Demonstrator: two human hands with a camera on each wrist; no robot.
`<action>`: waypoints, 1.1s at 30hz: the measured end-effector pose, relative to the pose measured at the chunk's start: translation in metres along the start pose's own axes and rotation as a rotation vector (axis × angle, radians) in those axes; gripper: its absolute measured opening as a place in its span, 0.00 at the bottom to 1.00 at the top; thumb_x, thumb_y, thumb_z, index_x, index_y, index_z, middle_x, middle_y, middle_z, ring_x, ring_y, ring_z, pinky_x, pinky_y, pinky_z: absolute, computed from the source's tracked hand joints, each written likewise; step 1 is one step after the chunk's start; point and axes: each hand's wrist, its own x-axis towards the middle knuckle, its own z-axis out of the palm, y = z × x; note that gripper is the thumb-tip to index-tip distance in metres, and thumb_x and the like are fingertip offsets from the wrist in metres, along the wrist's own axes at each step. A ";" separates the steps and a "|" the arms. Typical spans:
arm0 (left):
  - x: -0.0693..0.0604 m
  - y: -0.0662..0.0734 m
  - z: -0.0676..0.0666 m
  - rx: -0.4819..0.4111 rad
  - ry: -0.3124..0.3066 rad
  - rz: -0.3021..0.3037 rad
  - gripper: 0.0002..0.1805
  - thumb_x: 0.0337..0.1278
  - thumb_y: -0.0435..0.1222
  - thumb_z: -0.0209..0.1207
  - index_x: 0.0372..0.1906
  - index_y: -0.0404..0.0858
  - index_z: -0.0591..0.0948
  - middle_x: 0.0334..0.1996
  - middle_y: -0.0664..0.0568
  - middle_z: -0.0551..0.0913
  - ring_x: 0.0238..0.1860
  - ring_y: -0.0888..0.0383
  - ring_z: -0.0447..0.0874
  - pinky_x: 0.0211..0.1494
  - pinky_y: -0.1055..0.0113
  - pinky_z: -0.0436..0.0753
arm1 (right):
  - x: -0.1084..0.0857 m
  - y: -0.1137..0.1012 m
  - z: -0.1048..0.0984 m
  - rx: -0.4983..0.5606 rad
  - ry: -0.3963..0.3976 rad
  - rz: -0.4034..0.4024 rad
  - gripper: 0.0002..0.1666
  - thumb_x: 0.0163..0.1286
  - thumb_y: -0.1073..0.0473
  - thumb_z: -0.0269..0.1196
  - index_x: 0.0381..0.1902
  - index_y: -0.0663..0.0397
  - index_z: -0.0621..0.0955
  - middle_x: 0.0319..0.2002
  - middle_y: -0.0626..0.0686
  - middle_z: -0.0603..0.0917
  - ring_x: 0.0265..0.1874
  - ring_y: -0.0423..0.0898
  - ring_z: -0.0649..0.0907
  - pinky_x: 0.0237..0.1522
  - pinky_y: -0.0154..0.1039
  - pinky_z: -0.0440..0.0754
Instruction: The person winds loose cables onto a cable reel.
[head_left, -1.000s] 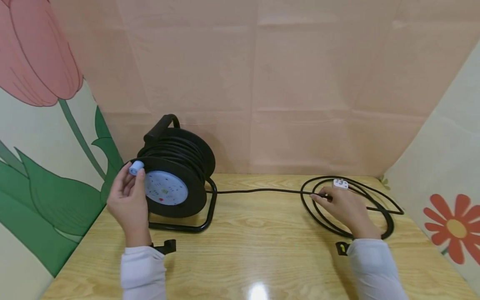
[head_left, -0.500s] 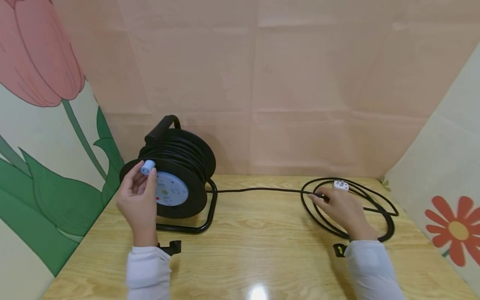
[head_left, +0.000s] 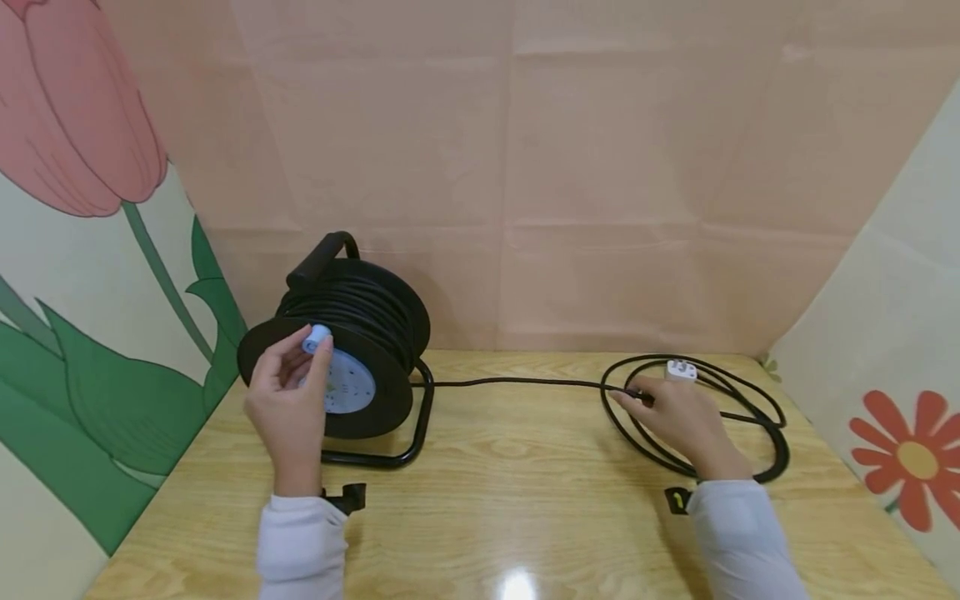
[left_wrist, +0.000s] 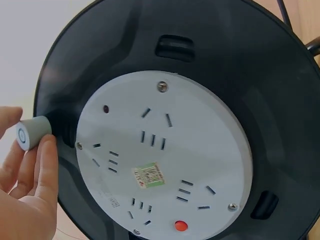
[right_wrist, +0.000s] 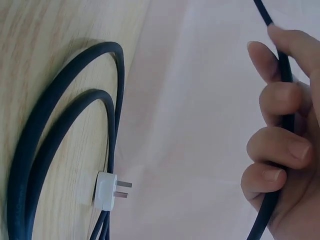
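Note:
At the left of the head view stands a black cable reel [head_left: 400, 400] on a tube frame, wound with black cable. My left hand [head_left: 288, 412] pinches the pale blue crank knob [head_left: 317, 337] on its front disc, thumb on one side and fingers on the other. In the left wrist view, that knob [left_wrist: 34, 132] sits near the disc's rim, beside a round pale socket plate [left_wrist: 165, 150] with slots and a red button. A stretch of cable [head_left: 517, 380] runs from the reel to my right hand [head_left: 681, 421], whose fingers curl around the cable [right_wrist: 286, 70].
Loose cable loops [head_left: 780, 450] lie on the wooden table [head_left: 517, 517] beneath and beyond my right hand. A white plug [right_wrist: 105, 191] with metal prongs lies among them. A pink backdrop [head_left: 510, 167] rises behind, with flower-printed panels at both sides.
My left hand and the knob have moved right across the reel's front, and the disc has turned. On the right, the loose loops have drawn in leftward; my right hand has barely shifted.

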 end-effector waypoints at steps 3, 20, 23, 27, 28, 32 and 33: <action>-0.001 0.005 0.001 0.027 -0.029 0.023 0.14 0.58 0.30 0.69 0.47 0.26 0.85 0.40 0.42 0.83 0.37 0.65 0.83 0.46 0.77 0.81 | 0.001 -0.002 -0.001 0.017 -0.020 0.010 0.15 0.70 0.39 0.64 0.34 0.40 0.84 0.16 0.39 0.73 0.13 0.39 0.66 0.17 0.38 0.63; -0.002 -0.022 0.004 0.170 -0.164 0.045 0.16 0.58 0.48 0.70 0.40 0.39 0.88 0.31 0.58 0.85 0.30 0.63 0.83 0.35 0.77 0.82 | 0.003 -0.015 0.003 0.049 -0.103 0.030 0.21 0.72 0.33 0.58 0.36 0.40 0.85 0.21 0.38 0.77 0.14 0.39 0.70 0.19 0.39 0.67; -0.002 -0.021 0.003 0.193 -0.195 0.038 0.16 0.58 0.49 0.70 0.39 0.40 0.88 0.29 0.57 0.86 0.28 0.64 0.83 0.33 0.77 0.82 | 0.004 -0.015 0.005 0.045 -0.089 0.016 0.16 0.73 0.38 0.59 0.37 0.40 0.84 0.20 0.39 0.74 0.15 0.39 0.69 0.19 0.39 0.65; -0.003 -0.018 0.003 0.237 -0.239 0.013 0.16 0.57 0.51 0.70 0.38 0.42 0.88 0.27 0.57 0.86 0.27 0.64 0.83 0.30 0.76 0.81 | 0.004 -0.015 0.007 0.027 -0.072 0.004 0.16 0.75 0.38 0.58 0.38 0.39 0.83 0.18 0.40 0.70 0.14 0.40 0.67 0.17 0.38 0.61; -0.003 -0.017 0.003 0.256 -0.247 0.004 0.16 0.57 0.51 0.70 0.38 0.43 0.88 0.27 0.58 0.86 0.27 0.65 0.83 0.30 0.76 0.81 | 0.004 -0.015 0.007 0.016 -0.066 0.004 0.17 0.74 0.37 0.57 0.36 0.39 0.83 0.18 0.40 0.70 0.14 0.40 0.66 0.17 0.38 0.60; -0.004 -0.013 0.001 0.340 -0.291 -0.032 0.17 0.56 0.54 0.69 0.36 0.45 0.89 0.26 0.60 0.86 0.27 0.66 0.83 0.28 0.72 0.81 | 0.004 -0.016 0.008 -0.019 -0.036 0.029 0.24 0.72 0.30 0.55 0.34 0.39 0.83 0.16 0.39 0.70 0.12 0.40 0.66 0.13 0.38 0.59; -0.004 -0.012 0.000 0.359 -0.309 -0.043 0.17 0.56 0.55 0.69 0.36 0.45 0.89 0.26 0.60 0.86 0.27 0.66 0.83 0.29 0.70 0.82 | 0.004 -0.016 0.008 -0.020 -0.030 0.034 0.24 0.71 0.29 0.56 0.33 0.39 0.83 0.15 0.39 0.70 0.12 0.40 0.66 0.13 0.38 0.59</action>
